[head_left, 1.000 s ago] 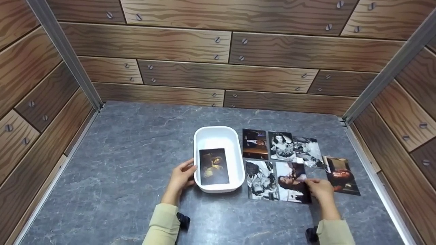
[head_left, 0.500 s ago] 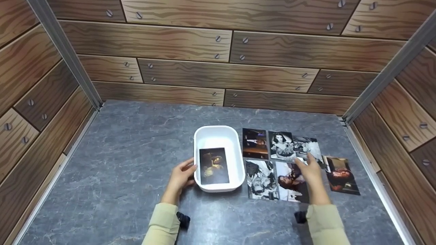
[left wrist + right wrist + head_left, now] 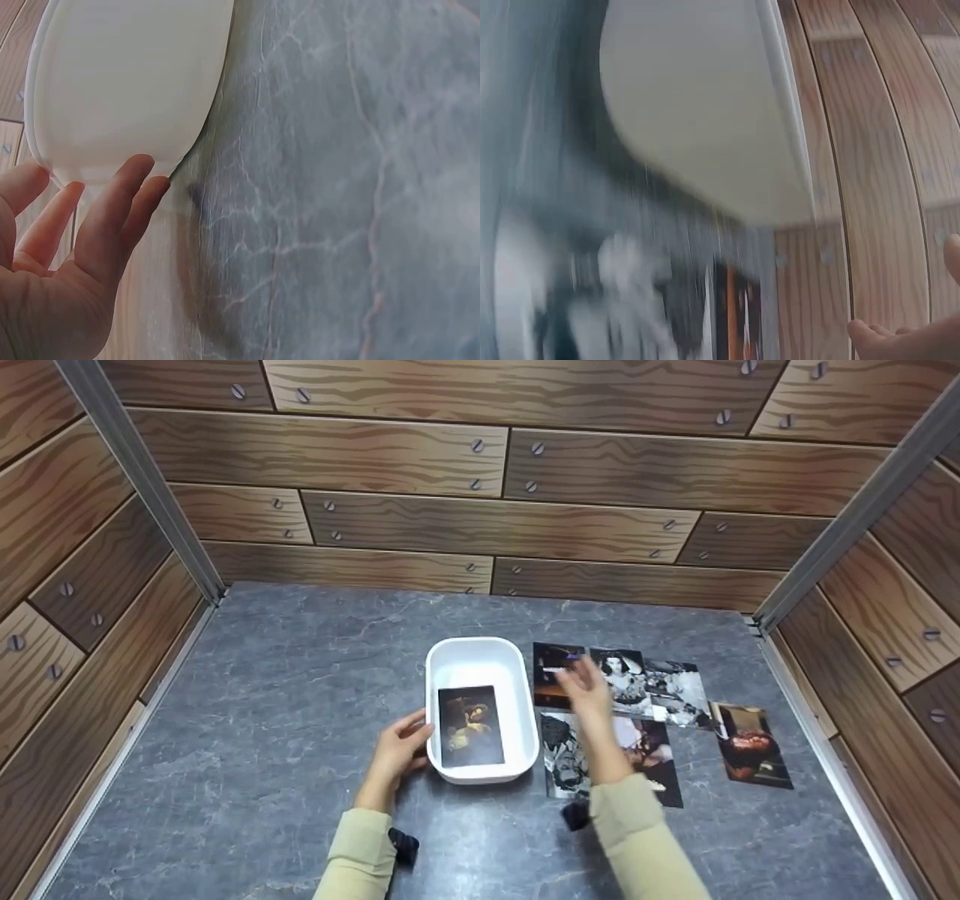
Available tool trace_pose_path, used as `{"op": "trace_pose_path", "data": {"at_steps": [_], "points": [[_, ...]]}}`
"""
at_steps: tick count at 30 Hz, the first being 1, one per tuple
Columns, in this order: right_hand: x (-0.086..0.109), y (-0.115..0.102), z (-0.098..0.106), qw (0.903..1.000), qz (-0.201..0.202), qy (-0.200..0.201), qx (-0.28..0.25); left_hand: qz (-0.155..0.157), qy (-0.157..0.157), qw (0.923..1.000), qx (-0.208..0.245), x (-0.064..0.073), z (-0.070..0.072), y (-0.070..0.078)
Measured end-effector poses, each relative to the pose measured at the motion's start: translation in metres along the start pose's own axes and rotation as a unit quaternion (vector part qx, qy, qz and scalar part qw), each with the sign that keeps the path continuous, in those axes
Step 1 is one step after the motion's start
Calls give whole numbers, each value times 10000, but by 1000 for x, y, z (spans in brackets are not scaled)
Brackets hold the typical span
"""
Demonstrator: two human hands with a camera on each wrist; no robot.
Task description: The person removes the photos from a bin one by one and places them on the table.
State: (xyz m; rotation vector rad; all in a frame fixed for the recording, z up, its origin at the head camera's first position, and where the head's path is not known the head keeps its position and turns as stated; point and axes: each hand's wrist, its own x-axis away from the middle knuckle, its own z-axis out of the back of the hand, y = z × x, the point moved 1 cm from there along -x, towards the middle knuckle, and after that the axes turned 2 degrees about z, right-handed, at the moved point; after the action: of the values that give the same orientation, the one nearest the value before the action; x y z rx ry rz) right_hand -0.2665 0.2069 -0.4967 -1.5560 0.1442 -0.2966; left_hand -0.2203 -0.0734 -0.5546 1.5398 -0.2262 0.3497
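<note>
A white plastic tub (image 3: 517, 712) stands on the table with one dark photo (image 3: 471, 727) lying inside it. My left hand (image 3: 397, 746) touches the tub's left side; in the left wrist view its fingertips (image 3: 135, 169) rest against the outer wall without curling round it. My right hand (image 3: 596, 712) is above the photos at the tub's right, holding nothing, with its fingers loosely extended. Beneath it, a dark colour photo (image 3: 551, 686) and a black-and-white photo (image 3: 559, 769) are partly covered. The right wrist view is blurred.
Right of the hand lie a photo of a figure in a gown (image 3: 622, 682), another black-and-white photo (image 3: 679, 694) and a colour photo (image 3: 660, 757). A brownish photo (image 3: 750, 742) lies apart, farther right. Wood-patterned walls (image 3: 480, 521) enclose the grey table (image 3: 300, 682).
My right hand has let go of the lower colour photo's edge and moved left and up across the photos towards the tub. My left hand and the tub have stayed in place.
</note>
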Motion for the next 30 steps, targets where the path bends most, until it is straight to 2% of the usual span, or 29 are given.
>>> {"op": "trace_pose_path", "data": {"at_steps": [3, 6, 13, 16, 19, 21, 23, 25, 28, 30], "points": [[8, 3, -27, 9997, 74, -67, -243, -6, -17, 10000, -21, 0, 0, 0], [16, 8, -48, 9993, 64, -260, -256, 36, -19, 10000, -45, 0, 0, 0], [31, 18, -81, 9951, -332, -875, 333, 68, 15, 10000, -51, -1, 1, 0], [21, 41, -83, 9910, -472, -1006, 743, 81, 6, 9999, -68, -2, 2, -1], [-12, 97, -84, 9860, -468, -1015, 1239, 66, -19, 10000, -63, -2, 2, -1], [-31, 131, -83, 9835, -408, -1124, 1356, 35, -35, 10000, -44, -1, 1, 0], [-37, 141, -87, 9805, -507, -1117, 1534, 31, -48, 10000, -22, -1, 1, 0], [-22, 118, -89, 9781, -626, -1179, 1597, 41, -43, 10000, -16, -1, 1, 1], [16, 64, -95, 9751, -768, -1164, 1726, 68, -23, 10000, -13, -1, 0, 0], [29, 47, -96, 9753, -800, -1116, 1729, 51, -22, 10000, 1, -1, 0, 0]]}}
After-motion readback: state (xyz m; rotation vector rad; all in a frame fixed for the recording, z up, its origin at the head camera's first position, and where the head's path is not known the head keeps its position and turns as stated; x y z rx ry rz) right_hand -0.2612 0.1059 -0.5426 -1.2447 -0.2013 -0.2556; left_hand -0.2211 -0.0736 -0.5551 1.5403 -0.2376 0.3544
